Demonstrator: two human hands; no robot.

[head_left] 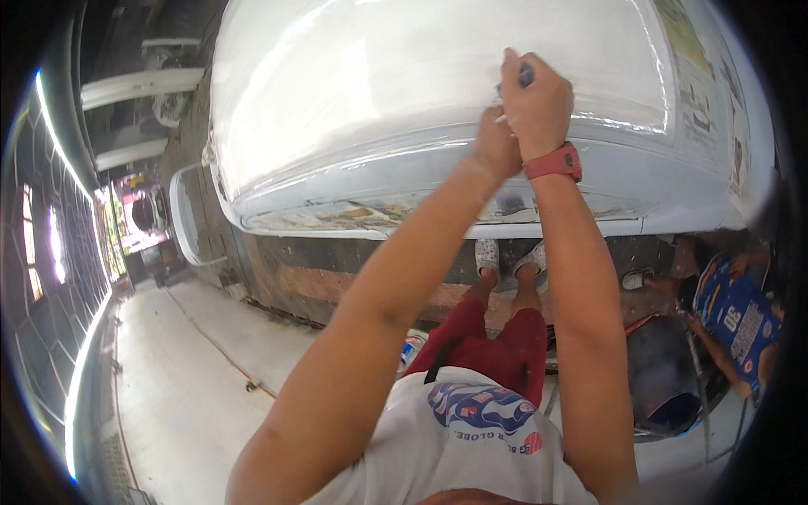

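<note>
Evidently the dark tool sits within the right hand, over the right part of the white panel; the fist hides too much to tell its long axis. The right hand, the nearer one, has its fingers curled tight around it. The left hand is just beside, on the near left; I cannot tell whether its fingers grip anything.

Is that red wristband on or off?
On: the red wristband is wrapped around the wrist of the right hand.
</note>
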